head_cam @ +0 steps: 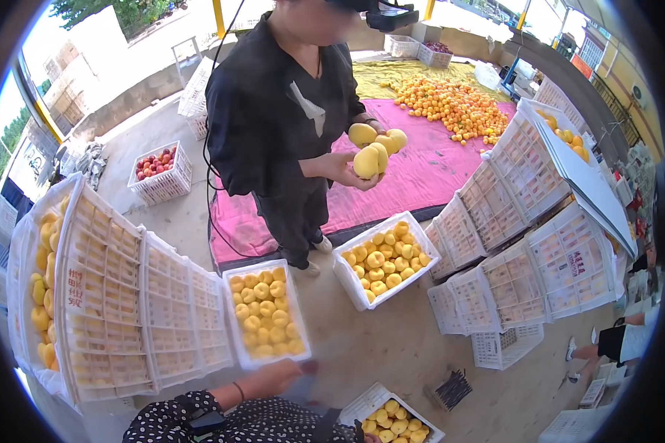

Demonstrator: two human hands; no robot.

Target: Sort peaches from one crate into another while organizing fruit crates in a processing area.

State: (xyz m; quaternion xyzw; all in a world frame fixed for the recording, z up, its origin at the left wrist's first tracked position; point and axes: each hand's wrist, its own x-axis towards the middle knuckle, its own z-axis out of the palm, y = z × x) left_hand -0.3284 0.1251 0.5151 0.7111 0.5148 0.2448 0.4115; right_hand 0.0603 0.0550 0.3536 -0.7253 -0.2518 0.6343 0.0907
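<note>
My left hand, motion-blurred, reaches across from a black polka-dot sleeve with a dark band at the wrist. It is just below the near end of a white crate lined with white material and filled with yellow peaches. Something dark red shows at the fingertips; whether it is held is too blurred to tell. At the bottom edge only a sliver of my right hand shows, beside another white crate of yellow peaches; its fingers are cut off. A third peach crate sits ahead.
A person in black faces me, holding several yellow peaches. Tall crate stacks rise left and right. A pink cloth bears an orange fruit pile. Red fruit fills a crate. A dark bristly object lies right.
</note>
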